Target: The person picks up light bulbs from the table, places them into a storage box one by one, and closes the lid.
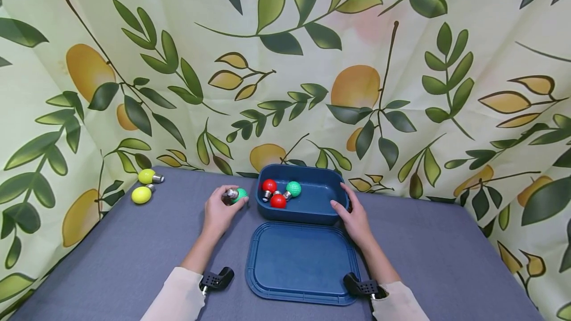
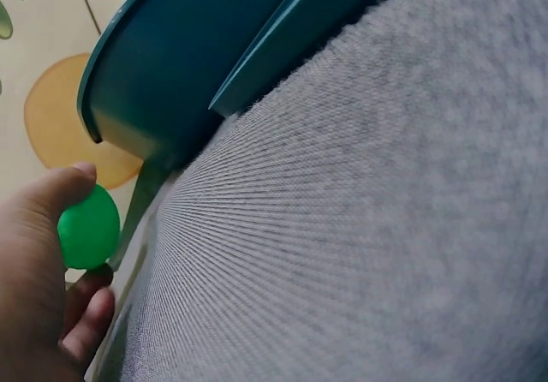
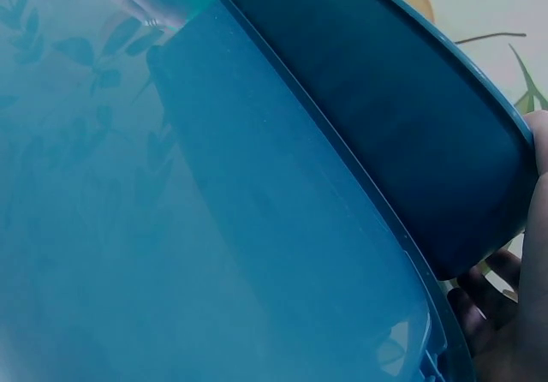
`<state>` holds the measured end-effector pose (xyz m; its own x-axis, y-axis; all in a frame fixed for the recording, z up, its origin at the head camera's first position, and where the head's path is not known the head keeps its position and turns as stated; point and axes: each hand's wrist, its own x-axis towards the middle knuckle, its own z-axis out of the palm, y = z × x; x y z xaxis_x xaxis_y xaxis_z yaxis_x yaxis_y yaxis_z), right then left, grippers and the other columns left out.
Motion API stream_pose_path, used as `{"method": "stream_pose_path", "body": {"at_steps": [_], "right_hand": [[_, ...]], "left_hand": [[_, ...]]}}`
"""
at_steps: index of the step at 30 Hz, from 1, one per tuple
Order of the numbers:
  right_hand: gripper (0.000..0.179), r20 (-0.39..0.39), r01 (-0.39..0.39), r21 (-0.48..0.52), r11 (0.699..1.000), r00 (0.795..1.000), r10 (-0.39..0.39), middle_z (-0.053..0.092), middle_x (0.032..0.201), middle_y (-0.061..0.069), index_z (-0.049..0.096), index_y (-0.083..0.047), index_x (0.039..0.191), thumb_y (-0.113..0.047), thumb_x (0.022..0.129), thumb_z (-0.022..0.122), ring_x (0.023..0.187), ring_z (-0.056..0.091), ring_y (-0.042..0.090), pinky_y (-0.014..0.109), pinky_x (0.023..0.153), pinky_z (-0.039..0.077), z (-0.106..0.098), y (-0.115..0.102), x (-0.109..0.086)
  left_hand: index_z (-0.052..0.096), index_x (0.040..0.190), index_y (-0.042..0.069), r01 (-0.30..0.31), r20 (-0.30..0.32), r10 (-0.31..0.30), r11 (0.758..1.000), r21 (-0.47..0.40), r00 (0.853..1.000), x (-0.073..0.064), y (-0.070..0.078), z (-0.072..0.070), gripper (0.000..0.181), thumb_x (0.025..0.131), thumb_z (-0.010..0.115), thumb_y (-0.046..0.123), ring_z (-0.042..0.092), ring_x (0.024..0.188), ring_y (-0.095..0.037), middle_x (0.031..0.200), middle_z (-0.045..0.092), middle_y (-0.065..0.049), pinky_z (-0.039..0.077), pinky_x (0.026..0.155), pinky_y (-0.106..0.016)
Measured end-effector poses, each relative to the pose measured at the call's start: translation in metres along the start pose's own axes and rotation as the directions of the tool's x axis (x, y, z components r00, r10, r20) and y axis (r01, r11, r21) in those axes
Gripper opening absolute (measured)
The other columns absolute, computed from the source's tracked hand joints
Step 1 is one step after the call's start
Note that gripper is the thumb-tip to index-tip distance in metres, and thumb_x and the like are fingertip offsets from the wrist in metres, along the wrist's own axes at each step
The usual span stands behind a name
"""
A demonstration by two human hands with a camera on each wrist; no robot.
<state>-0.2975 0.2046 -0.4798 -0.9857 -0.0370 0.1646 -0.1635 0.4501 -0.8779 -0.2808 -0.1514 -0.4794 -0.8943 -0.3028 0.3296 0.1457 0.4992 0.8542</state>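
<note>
My left hand (image 1: 218,212) pinches a green light bulb (image 1: 241,194) between thumb and fingers, just left of the blue box (image 1: 299,215). The bulb's metal base points left in the head view; the left wrist view shows its green globe (image 2: 91,228). Inside the box's left half lie two red bulbs (image 1: 278,201) and another green bulb (image 1: 294,188). My right hand (image 1: 356,216) holds the right end of the box, its thumb at the front rim and its fingers along the outer side. In the right wrist view those fingers (image 3: 484,305) are partly hidden by the box.
A blue lid (image 1: 303,261) lies flat on the grey cloth directly in front of the box. Two yellow bulbs (image 1: 142,195) sit at the far left, near the cloth's edge. A leaf-patterned curtain (image 1: 285,88) rises close behind the box.
</note>
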Motion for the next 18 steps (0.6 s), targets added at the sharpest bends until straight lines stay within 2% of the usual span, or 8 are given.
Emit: {"method": "stream_pose_path", "body": {"at_steps": [4,6,9,11,13,18], "right_hand": [[0.067,0.004,0.006,0.015,1.000,1.000,-0.006,0.031,0.164,0.016,0.031,-0.024,0.159,-0.040,0.101,0.060,0.146,0.040,0.038,0.060,0.116,0.035,-0.0002,-0.0007,-0.0001],[0.068,0.010,0.005,0.012,1.000,1.000,-0.005,0.030,0.165,0.017,0.029,-0.023,0.160,-0.039,0.101,0.060,0.146,0.039,0.038,0.060,0.116,0.034,-0.0001,-0.0003,-0.0002],[0.069,0.013,0.006,0.018,1.000,1.000,-0.007,0.029,0.165,0.017,0.028,-0.022,0.160,-0.039,0.101,0.060,0.146,0.039,0.038,0.059,0.116,0.035,-0.0002,-0.0012,-0.0007],[0.069,0.013,0.006,0.018,1.000,1.000,-0.006,0.030,0.165,0.017,0.028,-0.022,0.160,-0.039,0.101,0.060,0.146,0.040,0.038,0.058,0.116,0.035,-0.0002,-0.0011,-0.0006],[0.067,0.008,0.008,0.026,1.000,1.000,-0.008,0.031,0.164,0.016,0.030,-0.022,0.159,-0.039,0.101,0.060,0.146,0.040,0.037,0.058,0.116,0.035,0.0000,-0.0019,-0.0006],[0.067,0.006,0.000,0.012,1.000,1.000,0.000,0.030,0.165,0.016,0.030,-0.023,0.159,-0.040,0.101,0.060,0.147,0.039,0.037,0.059,0.117,0.034,0.0000,-0.0011,-0.0003]], "left_hand": [[0.071,0.116,0.009,0.003,-0.004,-0.003,1.000,0.009,1.000,0.0007,-0.0003,0.0004,0.042,0.081,0.086,0.025,0.063,0.093,-0.023,0.109,0.068,-0.013,0.050,0.077,-0.026],[0.069,0.124,0.008,0.004,-0.014,-0.004,1.000,0.015,1.000,0.0014,-0.0003,0.0004,0.046,0.084,0.083,0.026,0.062,0.088,-0.021,0.108,0.069,-0.014,0.049,0.074,-0.025],[0.056,0.140,0.009,0.009,-0.028,-0.010,0.999,-0.040,1.000,0.0020,0.0005,-0.0006,0.058,0.089,0.078,0.024,0.059,0.080,-0.015,0.106,0.072,-0.016,0.046,0.069,-0.022],[0.047,0.145,0.009,0.012,-0.041,-0.016,0.995,-0.099,0.999,0.0014,0.0018,-0.0016,0.062,0.091,0.076,0.022,0.058,0.075,-0.010,0.106,0.073,-0.017,0.046,0.065,-0.019],[0.044,0.142,0.010,0.010,-0.050,-0.017,0.989,-0.147,0.999,0.0009,0.0022,-0.0024,0.060,0.092,0.075,0.022,0.058,0.073,-0.005,0.106,0.075,-0.018,0.046,0.063,-0.018],[0.056,0.133,0.008,-0.029,-0.079,0.017,0.989,-0.144,0.997,0.0009,0.0005,-0.0016,0.052,0.088,0.080,0.020,0.061,0.073,0.000,0.111,0.076,-0.017,0.047,0.064,-0.012]]}}
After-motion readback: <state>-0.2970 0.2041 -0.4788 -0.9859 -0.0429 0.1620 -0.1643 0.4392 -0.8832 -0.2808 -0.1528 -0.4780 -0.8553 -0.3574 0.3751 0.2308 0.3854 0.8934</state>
